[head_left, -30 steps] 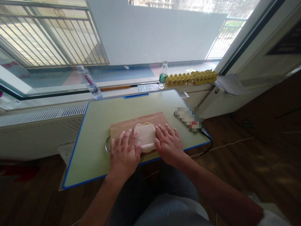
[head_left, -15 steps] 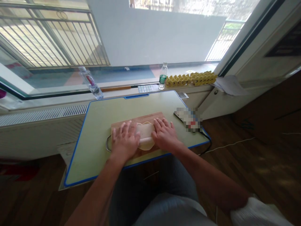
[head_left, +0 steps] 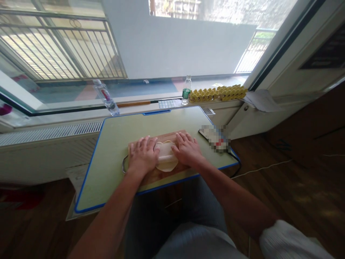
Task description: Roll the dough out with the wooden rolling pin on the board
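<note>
looks soft, tearable; hold pale sheet (head_left: 167, 166) by its sides, beneath slightly spread fingers (head_left: 145, 141) of left hand (head_left: 143, 156) and right hand (head_left: 188, 150); cannot tell if gripped.

Head view — forward, down, seemingly near the table (head_left: 114, 147).

"What colour's the table (head_left: 113, 144)?"
"Pale green, with a blue edge."
"And the cutting board (head_left: 155, 176)?"
"Brown, and the dough (head_left: 167, 166) cream."
"Anything patterned?"
"The card (head_left: 166, 104), a pale grid."
"The bottle label (head_left: 186, 93)?"
"Green."
</note>
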The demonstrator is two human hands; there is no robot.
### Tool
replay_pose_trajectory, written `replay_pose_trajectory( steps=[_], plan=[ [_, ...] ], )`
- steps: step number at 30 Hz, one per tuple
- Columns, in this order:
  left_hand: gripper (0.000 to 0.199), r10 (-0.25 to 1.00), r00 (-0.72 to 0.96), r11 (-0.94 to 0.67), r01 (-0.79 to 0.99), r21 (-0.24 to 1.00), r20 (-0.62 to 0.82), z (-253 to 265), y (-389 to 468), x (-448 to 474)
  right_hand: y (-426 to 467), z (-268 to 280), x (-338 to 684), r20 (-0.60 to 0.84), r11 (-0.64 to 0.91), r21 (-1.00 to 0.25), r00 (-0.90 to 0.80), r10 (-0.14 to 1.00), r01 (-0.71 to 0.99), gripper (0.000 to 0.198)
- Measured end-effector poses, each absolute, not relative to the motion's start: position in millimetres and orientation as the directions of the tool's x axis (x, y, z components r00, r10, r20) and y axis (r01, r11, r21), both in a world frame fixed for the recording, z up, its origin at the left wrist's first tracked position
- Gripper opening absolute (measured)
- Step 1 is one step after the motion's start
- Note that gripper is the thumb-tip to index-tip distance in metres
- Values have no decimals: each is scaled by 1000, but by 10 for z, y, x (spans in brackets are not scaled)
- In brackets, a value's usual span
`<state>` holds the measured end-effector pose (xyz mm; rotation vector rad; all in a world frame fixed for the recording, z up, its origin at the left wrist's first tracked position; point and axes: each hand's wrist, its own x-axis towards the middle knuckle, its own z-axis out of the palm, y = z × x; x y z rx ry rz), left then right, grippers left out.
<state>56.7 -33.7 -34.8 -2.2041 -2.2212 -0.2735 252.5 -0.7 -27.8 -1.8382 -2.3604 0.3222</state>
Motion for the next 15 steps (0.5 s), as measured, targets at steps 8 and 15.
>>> replay_pose_trajectory(
  steps=[8, 15],
  plan=[
    [56, 972, -6, -28, 990, 138, 235, -454, -1058, 724, -634, -330, 2674, 72, 299, -215, -290, 954, 930, 62],
    [60, 978, -50, 22, 990, 141, 201, -429, -531, 617, -163, -327, 2543, 43, 256, -225, -253, 966, 940, 69]
  ],
)
